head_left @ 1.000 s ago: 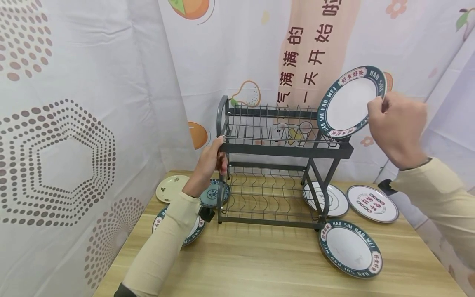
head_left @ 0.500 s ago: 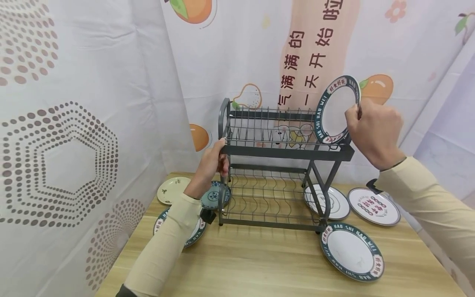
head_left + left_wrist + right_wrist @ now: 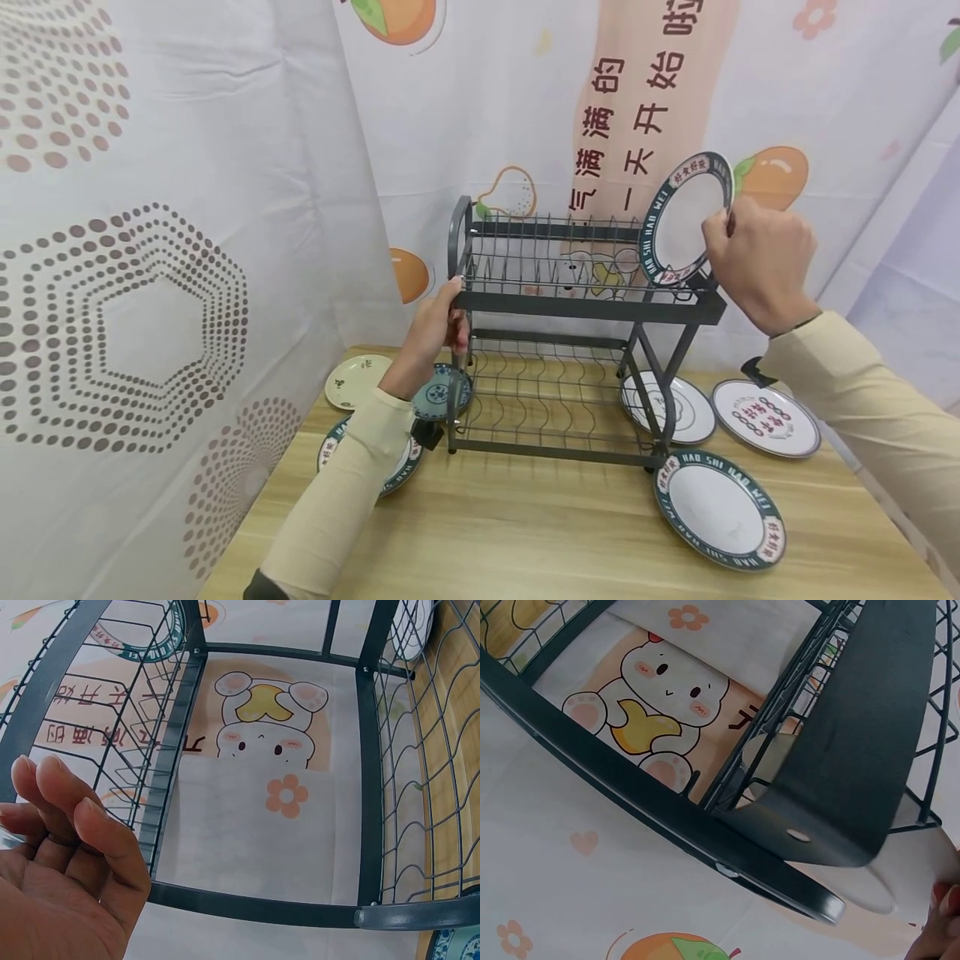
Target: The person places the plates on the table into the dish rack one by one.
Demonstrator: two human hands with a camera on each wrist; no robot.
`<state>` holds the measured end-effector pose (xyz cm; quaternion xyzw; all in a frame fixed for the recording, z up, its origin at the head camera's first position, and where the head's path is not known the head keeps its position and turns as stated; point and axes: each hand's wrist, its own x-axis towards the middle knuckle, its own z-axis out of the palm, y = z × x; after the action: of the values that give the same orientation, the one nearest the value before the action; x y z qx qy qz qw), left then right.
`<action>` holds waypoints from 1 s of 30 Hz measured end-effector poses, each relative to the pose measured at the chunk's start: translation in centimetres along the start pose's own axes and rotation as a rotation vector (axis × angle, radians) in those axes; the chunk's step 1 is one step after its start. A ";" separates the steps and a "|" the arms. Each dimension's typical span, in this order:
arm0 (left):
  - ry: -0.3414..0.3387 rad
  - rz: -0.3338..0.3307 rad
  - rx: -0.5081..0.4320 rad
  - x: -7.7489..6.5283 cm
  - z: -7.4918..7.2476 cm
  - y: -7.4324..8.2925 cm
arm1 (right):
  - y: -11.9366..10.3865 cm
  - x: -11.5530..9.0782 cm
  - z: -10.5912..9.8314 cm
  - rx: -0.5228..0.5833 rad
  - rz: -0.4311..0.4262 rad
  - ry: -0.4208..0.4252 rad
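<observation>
A dark grey two-tier wire dish rack (image 3: 585,307) stands on the wooden table. At its upper left front corner my left hand (image 3: 433,325) holds the rack; in the left wrist view its fingers (image 3: 105,832) bend beside the top tier's rail. My right hand (image 3: 763,260) pinches the right rim of a white plate with a dark green lettered border (image 3: 686,221). That plate is tilted up on edge, its bottom in the right end of the upper tier. From the right wrist view, the plate's pale underside (image 3: 922,862) shows partly behind the rack's end bar.
Right of the rack lie another green-rimmed plate (image 3: 716,510), a red-lettered white plate (image 3: 765,419) and a line-patterned white plate (image 3: 686,410). To the left are a cream plate (image 3: 356,382), a blue patterned plate (image 3: 438,393) and a green-rimmed plate (image 3: 405,467) under my forearm. Printed curtains hang behind.
My right hand has moved left and brought the plate to the upper tier's right end, turning it more edge-on. Over the last half second it has barely moved. The left hand stays at the rack.
</observation>
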<state>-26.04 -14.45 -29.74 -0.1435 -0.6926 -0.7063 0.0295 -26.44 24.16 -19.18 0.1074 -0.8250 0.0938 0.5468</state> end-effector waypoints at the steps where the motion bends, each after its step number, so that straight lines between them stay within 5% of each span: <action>1: -0.003 -0.004 0.000 0.0 0.0 0.0 | 0.1 -0.1 0.0 -0.002 0.009 -0.007; 17: -0.005 -0.066 0.079 0.3 -0.2 0.6 | 0.5 0.0 -0.8 -0.024 0.110 -0.170; 30: -0.022 -0.050 0.013 0.1 -0.1 0.6 | 1.1 -0.7 -2.1 0.033 0.190 -0.335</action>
<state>-25.97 -14.59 -29.14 -0.1337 -0.7008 -0.7007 0.0051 -24.67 25.83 -19.04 0.0520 -0.9093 0.1392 0.3887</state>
